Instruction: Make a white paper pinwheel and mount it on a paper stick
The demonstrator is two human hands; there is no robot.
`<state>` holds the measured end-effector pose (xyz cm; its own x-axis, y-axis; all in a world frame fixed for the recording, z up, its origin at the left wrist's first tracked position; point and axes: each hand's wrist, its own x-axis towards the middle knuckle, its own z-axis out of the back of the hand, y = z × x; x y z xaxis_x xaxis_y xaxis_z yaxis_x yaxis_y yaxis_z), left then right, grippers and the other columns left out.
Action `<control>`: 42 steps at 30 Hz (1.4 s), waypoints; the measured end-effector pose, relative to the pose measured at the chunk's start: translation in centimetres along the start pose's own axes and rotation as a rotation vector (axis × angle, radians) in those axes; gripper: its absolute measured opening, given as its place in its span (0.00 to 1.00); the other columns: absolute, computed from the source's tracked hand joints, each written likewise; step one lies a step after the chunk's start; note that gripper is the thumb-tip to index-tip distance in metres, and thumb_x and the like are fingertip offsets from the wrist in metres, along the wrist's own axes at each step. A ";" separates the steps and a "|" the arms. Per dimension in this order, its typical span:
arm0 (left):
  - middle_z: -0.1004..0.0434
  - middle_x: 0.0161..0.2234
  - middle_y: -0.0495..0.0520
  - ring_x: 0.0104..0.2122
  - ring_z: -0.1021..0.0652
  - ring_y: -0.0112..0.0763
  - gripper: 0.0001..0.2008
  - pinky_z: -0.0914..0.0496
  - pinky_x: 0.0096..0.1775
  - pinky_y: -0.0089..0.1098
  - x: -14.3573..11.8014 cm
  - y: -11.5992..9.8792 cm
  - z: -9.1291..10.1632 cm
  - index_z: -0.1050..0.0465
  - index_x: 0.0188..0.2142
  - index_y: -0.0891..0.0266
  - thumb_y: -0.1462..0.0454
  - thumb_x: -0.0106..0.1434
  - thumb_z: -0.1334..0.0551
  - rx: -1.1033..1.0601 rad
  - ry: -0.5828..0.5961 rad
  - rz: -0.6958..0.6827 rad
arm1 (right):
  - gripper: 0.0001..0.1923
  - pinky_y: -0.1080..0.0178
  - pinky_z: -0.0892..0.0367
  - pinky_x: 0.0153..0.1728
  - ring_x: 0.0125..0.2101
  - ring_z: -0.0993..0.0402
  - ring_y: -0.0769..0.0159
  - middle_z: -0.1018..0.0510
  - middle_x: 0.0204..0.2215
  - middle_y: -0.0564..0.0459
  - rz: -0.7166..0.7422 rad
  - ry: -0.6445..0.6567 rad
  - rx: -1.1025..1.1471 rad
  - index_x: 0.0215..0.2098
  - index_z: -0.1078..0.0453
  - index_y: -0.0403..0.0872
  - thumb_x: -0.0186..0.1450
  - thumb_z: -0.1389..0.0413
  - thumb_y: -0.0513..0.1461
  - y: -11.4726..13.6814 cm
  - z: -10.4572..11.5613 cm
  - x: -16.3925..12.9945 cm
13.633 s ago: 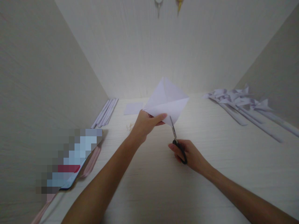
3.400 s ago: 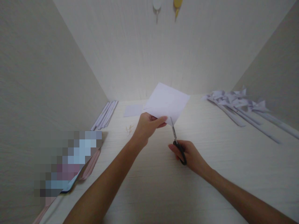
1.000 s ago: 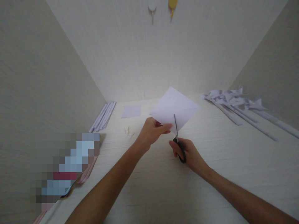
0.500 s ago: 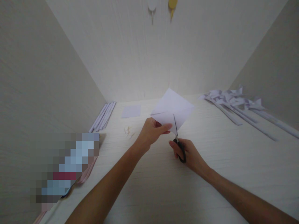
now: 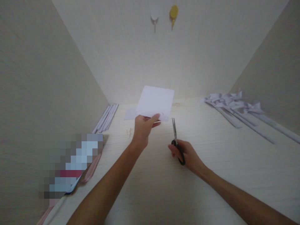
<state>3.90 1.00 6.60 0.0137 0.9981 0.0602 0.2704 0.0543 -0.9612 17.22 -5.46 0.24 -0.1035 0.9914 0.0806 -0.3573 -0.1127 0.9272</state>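
Observation:
My left hand (image 5: pixel 143 127) pinches the near edge of a square sheet of white paper (image 5: pixel 156 101) and holds it above the desk, its face turned toward me. My right hand (image 5: pixel 187 155) grips black-handled scissors (image 5: pixel 176 140) just right of the paper; the blades point away from me and are clear of the sheet. Both forearms reach in from the bottom of the view.
A pale wooden desk (image 5: pixel 164 181) is boxed in by three walls. Paper strips (image 5: pixel 106 116) lie at the left wall, a small white sheet (image 5: pixel 129 114) behind the held one, and folded paper pinwheels (image 5: pixel 236 104) far right. A blurred object (image 5: pixel 70 164) lies at the left. Two hooks (image 5: pixel 164 15) hang on the back wall.
The scissors were cutting into the paper's near corner; now the blades are out of it. My left hand has turned the sheet and carried it left and away from the scissors.

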 end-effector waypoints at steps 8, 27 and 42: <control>0.25 0.26 0.53 0.24 0.26 0.24 0.11 0.30 0.27 0.26 -1.4 1.2 0.4 0.29 0.27 0.69 0.65 0.42 0.35 0.003 -0.003 0.057 | 0.13 0.70 0.50 0.14 0.13 0.47 0.76 0.39 0.12 0.61 0.053 -0.298 0.256 0.23 0.37 0.44 0.55 0.47 0.46 0.9 0.4 0.6; 0.27 0.36 0.55 0.30 0.26 0.26 0.16 0.29 0.28 0.26 -3.9 6.1 1.7 0.29 0.32 0.66 0.61 0.43 0.35 -0.075 -0.073 0.097 | 0.12 0.71 0.50 0.16 0.15 0.47 0.78 0.41 0.16 0.63 0.093 -0.289 0.383 0.23 0.43 0.46 0.50 0.43 0.42 -0.2 -2.3 2.0; 0.27 0.24 0.50 0.26 0.27 0.28 0.11 0.31 0.27 0.28 -3.9 6.4 1.7 0.32 0.23 0.65 0.60 0.42 0.36 0.054 -0.133 0.042 | 0.15 0.70 0.50 0.14 0.13 0.45 0.76 0.38 0.13 0.63 0.043 -0.229 0.352 0.23 0.43 0.46 0.49 0.43 0.46 0.2 -2.2 2.1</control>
<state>3.92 -2.50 -0.22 -0.1050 0.9944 -0.0131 0.2198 0.0104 -0.9755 14.84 -3.59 -0.18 0.1119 0.9800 0.1645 -0.0145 -0.1639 0.9864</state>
